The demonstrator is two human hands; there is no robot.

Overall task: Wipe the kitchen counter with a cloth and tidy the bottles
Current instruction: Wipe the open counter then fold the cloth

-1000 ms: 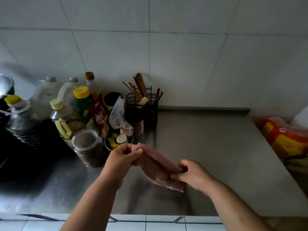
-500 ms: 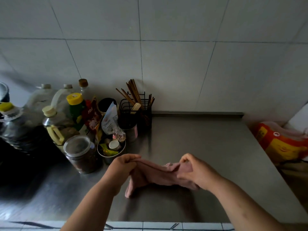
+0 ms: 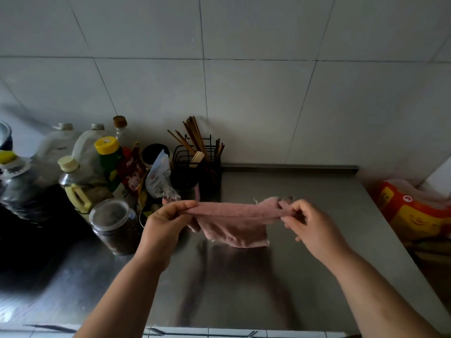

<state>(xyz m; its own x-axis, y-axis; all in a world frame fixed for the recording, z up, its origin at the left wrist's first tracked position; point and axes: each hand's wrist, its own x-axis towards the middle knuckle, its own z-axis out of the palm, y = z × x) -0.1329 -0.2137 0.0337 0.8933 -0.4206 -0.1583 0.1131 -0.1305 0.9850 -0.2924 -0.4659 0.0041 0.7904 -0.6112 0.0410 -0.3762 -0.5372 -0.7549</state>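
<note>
Head view showed a soft pink cloth [image 3: 234,223] held just above the grey stainless-steel desk [image 3: 305,276], pulled level between the two hands. The left hand [image 3: 166,223] pinched the cloth's left end between thumb and curled fingers. The right hand [image 3: 310,225] pinched the right end, its other fingers loosely bent. The rest of the cloth hung in a fold below the taut top edge; whether it touched the desk could not be told. Both bare forearms reached in from the near edge, hands well apart and at like height. At the far left stood a green plastic bottle with a yellow cap [image 3: 109,157] among other bottles. A clear-lidded round jar [image 3: 114,228] sat just left of the left hand.
</note>
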